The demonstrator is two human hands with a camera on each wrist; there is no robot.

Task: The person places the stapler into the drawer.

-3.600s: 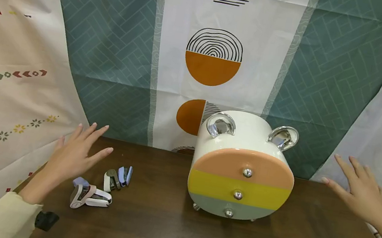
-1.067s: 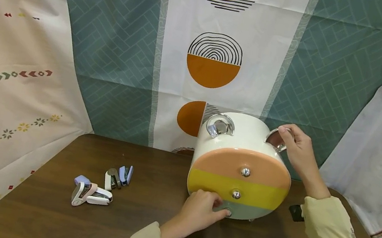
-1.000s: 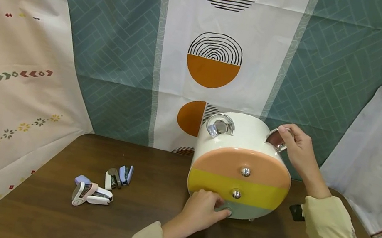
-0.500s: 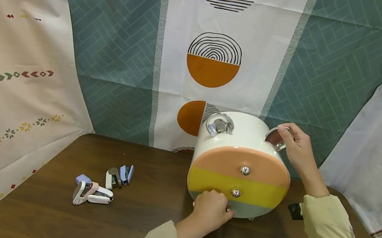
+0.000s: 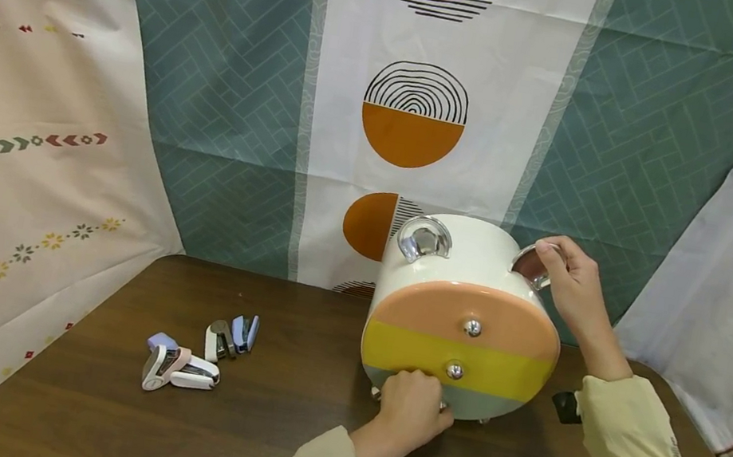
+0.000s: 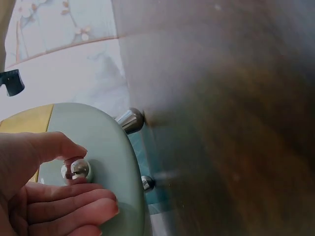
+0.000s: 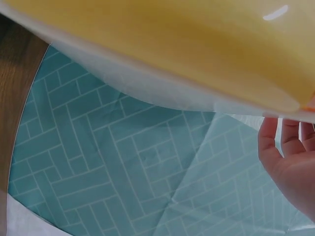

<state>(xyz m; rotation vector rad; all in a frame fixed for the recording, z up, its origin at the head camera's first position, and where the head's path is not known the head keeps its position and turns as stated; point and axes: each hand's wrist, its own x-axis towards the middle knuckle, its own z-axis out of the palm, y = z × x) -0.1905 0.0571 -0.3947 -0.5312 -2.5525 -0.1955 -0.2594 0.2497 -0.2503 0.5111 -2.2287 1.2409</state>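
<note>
A rounded white drawer cabinet (image 5: pixel 474 259) stands on the table, with orange, yellow and grey-green drawer fronts and two shiny ear-like pieces on top. My left hand (image 5: pixel 410 414) is at the grey-green bottom drawer (image 6: pixel 81 120), pinching its round silver knob (image 6: pixel 76 169) between thumb and finger. The other fingers lie below it, close to the drawer front. On the cabinet's right ear (image 5: pixel 529 265) my right hand (image 5: pixel 572 283) has its grip, thumb in front and fingers behind. In the right wrist view, fingers (image 7: pixel 290 142) show beyond the cabinet's edge. The three drawer fronts look flush.
Several small staplers lie at the left of the brown table (image 5: pixel 273 439): a white-and-pink one (image 5: pixel 178 371), a white-and-grey one (image 5: pixel 219 341) and a blue one (image 5: pixel 243 332). A patterned cloth (image 5: pixel 232 117) hangs right behind the cabinet.
Both hands came from raised, spread positions at the sides to the cabinet. My left hand has since turned on the bottom knob and shifted slightly right; the right hand stays on the ear.
</note>
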